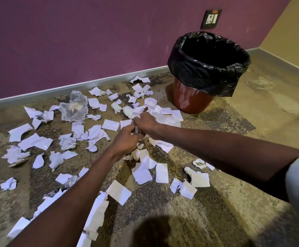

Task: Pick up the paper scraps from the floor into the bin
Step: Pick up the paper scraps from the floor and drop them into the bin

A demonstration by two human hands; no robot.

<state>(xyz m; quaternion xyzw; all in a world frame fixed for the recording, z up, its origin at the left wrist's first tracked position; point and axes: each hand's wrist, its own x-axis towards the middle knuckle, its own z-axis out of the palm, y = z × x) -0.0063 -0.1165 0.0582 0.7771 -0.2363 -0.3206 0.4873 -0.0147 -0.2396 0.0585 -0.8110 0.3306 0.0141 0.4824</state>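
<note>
The purple wall [73, 41] is running along the back, meeting a yellow wall [291, 32] at the corner, and the mottled floor [252, 139] is spreading out below them. The bin [195, 98] is standing upright on the floor near that corner, its reddish body showing under a black liner [207, 72] folded over the rim, well right of most of the litter. The paper scraps [110, 124] are lying scattered across the floor from the skirting down toward the person, with a crumpled clear plastic sheet [75, 107] sitting among them on the left. Both arms are reaching out over the middle of the mess. The left hand [125, 139] and the right hand [145, 124] are meeting just above the floor, fingers curled, both pinching small white scraps between them. A wall socket [211, 18] is sitting above the bin.
</note>
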